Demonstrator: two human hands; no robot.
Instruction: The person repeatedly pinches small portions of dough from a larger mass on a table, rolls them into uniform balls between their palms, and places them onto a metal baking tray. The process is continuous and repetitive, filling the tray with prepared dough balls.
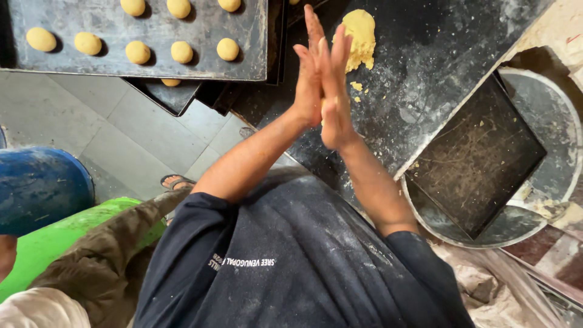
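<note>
While palms (322, 85) press together — dough lump (359, 36) beyond, tray (152, 67) left.

Grey tiled floor (121, 130) below me.
A dark flour-dusted worktop (419, 67) ahead, blue drum (39, 185) at left.

Pale yellow dough balls (138, 51) dot a dark grey, flour-smeared baking tray (249, 61) at eleven o'clock. At twelve, a yellow dough lump (361, 33) lies on the black, white-dusted worktop (425, 67). At three, an empty black tray (477, 158) streaked brown sits in a grey metal basin (559, 121). The navy shirt (291, 267) is flour-speckled; at eight, a bright green seat (54, 243) and blue drum (39, 185).
</note>
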